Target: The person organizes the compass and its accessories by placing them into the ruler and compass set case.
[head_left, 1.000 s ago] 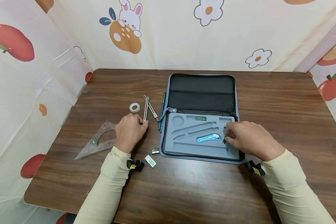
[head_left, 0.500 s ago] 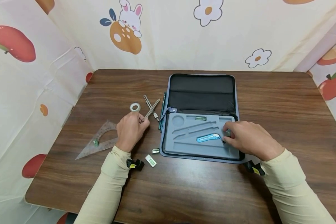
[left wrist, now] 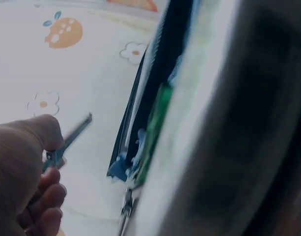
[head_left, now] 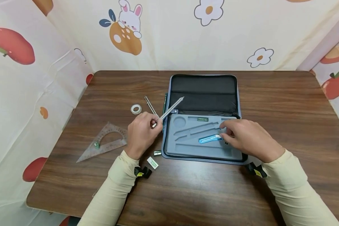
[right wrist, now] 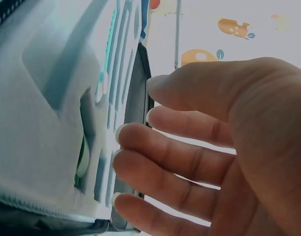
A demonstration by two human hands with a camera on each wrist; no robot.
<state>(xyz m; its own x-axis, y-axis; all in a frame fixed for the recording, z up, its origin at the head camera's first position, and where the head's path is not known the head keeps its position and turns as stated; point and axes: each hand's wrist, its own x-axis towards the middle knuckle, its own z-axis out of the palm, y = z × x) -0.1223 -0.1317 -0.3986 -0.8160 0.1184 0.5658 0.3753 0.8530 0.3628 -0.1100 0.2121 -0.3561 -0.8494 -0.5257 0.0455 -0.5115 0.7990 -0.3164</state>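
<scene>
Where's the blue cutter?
In the head view, right of the picture's middle, the blue cutter lies in the tray, just to the left of the right hand.

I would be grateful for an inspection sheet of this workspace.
Surface: brown wood-grain table.
Job's things: open zip case with moulded tray; blue utility knife in the tray; metal compass.
Clutter: white tape roll, transparent set square, eraser and sharpener, loose left of the case.
Hands: left hand pinches the compass; right hand over the tray's right side, holding nothing.
Cables: nothing seen.
Surroundings: fruit-and-flower-print curtain.
</scene>
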